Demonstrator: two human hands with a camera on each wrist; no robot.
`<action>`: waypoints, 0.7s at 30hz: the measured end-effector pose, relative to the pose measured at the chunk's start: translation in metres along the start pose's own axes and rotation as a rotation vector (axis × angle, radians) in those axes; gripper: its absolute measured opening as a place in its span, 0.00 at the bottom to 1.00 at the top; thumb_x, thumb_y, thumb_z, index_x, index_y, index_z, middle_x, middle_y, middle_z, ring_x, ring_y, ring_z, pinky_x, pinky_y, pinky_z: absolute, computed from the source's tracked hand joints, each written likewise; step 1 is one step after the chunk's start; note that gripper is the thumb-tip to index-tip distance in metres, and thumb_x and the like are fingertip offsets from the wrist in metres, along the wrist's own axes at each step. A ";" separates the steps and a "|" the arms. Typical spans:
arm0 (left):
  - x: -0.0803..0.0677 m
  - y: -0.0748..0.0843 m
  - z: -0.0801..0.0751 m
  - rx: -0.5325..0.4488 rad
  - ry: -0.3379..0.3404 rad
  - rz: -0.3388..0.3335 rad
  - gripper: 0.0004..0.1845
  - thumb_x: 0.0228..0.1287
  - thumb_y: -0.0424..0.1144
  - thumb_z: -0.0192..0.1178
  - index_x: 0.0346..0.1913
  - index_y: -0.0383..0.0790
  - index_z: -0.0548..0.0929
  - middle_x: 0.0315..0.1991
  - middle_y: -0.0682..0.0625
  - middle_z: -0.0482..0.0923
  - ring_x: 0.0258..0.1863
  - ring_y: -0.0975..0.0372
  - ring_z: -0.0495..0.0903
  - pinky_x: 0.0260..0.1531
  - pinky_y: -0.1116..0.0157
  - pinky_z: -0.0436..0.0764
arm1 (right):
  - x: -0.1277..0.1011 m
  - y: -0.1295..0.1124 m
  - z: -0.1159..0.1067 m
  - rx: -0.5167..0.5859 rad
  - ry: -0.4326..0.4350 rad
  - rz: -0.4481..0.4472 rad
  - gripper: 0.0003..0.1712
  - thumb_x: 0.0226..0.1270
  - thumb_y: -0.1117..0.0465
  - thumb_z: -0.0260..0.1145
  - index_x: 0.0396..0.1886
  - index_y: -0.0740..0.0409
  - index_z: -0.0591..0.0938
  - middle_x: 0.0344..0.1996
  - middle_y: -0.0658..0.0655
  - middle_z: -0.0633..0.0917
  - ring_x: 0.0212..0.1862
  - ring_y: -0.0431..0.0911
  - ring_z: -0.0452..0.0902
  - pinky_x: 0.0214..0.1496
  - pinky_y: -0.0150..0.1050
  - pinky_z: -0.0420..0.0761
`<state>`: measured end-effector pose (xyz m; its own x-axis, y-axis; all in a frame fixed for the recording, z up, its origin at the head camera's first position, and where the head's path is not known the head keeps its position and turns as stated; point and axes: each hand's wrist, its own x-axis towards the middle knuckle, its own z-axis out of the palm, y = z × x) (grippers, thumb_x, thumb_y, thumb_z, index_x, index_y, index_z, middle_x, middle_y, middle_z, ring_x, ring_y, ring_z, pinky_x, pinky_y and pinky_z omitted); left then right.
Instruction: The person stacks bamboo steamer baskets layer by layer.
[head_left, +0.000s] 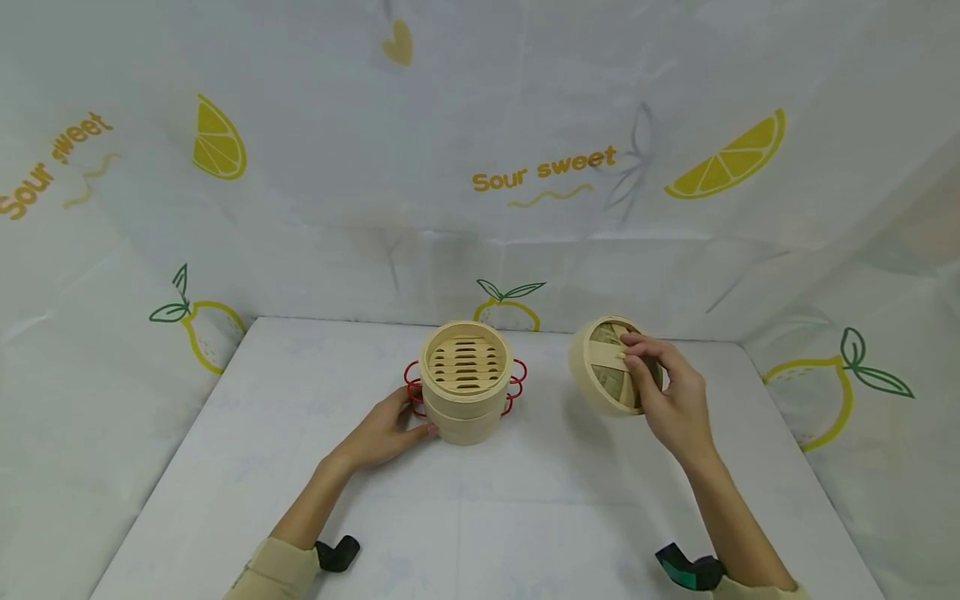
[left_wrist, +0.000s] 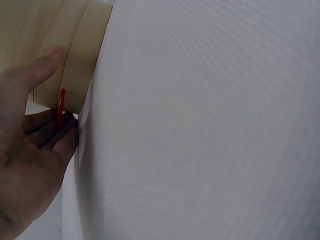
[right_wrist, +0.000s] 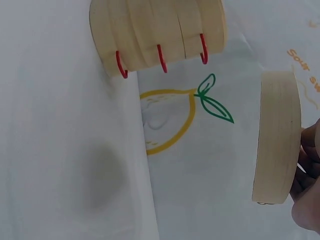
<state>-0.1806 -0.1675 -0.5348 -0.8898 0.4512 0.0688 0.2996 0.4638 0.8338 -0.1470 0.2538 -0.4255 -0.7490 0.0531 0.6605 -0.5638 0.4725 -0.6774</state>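
A stack of bamboo steamer baskets (head_left: 465, 400) stands upright on the white table, its slatted top tier uncovered and red loop handles on both sides. My left hand (head_left: 386, 429) grips the stack low on its left side. In the left wrist view the thumb (left_wrist: 42, 70) lies on the basket wall, with the fingers behind, by a red handle (left_wrist: 61, 107). To the right, my right hand (head_left: 671, 392) pinches the woven bamboo steamer lid (head_left: 609, 358) by the strip across its top. The lid is tilted and held above the table, apart from the stack in the right wrist view (right_wrist: 277, 140).
The white table (head_left: 465, 533) ends at a pale cloth backdrop (head_left: 337, 275) printed with lemons and lettering, right behind the steamer. More of this cloth hangs along both sides. A dark wrist strap piece (head_left: 690, 571) shows by each sleeve.
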 end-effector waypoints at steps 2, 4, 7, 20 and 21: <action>0.000 0.001 0.000 -0.006 0.000 0.000 0.39 0.70 0.44 0.75 0.76 0.32 0.72 0.71 0.40 0.79 0.77 0.48 0.76 0.80 0.49 0.75 | 0.002 -0.002 0.002 0.010 0.005 -0.005 0.08 0.69 0.82 0.67 0.44 0.72 0.86 0.54 0.49 0.90 0.66 0.32 0.83 0.76 0.22 0.76; 0.000 0.001 0.000 -0.010 0.001 -0.004 0.38 0.70 0.44 0.75 0.76 0.32 0.72 0.71 0.40 0.79 0.76 0.48 0.77 0.80 0.49 0.76 | 0.004 -0.003 0.004 0.018 0.011 -0.010 0.08 0.70 0.82 0.67 0.44 0.72 0.86 0.54 0.52 0.90 0.67 0.33 0.83 0.76 0.23 0.77; 0.000 0.002 0.000 -0.007 0.000 -0.009 0.38 0.70 0.44 0.75 0.76 0.32 0.72 0.71 0.41 0.79 0.76 0.48 0.77 0.80 0.49 0.76 | 0.006 -0.006 0.006 0.029 0.021 -0.015 0.07 0.70 0.82 0.67 0.44 0.73 0.85 0.54 0.53 0.90 0.66 0.34 0.84 0.76 0.24 0.77; 0.000 0.000 0.001 -0.008 0.004 -0.001 0.38 0.70 0.43 0.75 0.75 0.32 0.72 0.70 0.41 0.80 0.75 0.49 0.78 0.80 0.49 0.76 | 0.015 -0.014 0.018 0.096 0.042 -0.050 0.08 0.68 0.84 0.67 0.44 0.75 0.85 0.54 0.54 0.90 0.64 0.36 0.85 0.75 0.26 0.79; 0.000 0.000 0.001 -0.007 0.004 0.000 0.37 0.70 0.43 0.75 0.75 0.32 0.72 0.70 0.41 0.80 0.75 0.49 0.78 0.80 0.49 0.76 | 0.016 -0.015 0.019 0.098 0.041 -0.052 0.08 0.68 0.84 0.67 0.44 0.75 0.85 0.53 0.55 0.90 0.64 0.36 0.85 0.75 0.26 0.79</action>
<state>-0.1804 -0.1666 -0.5349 -0.8910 0.4483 0.0713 0.2975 0.4579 0.8377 -0.1567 0.2307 -0.4106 -0.7040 0.0680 0.7069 -0.6342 0.3878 -0.6689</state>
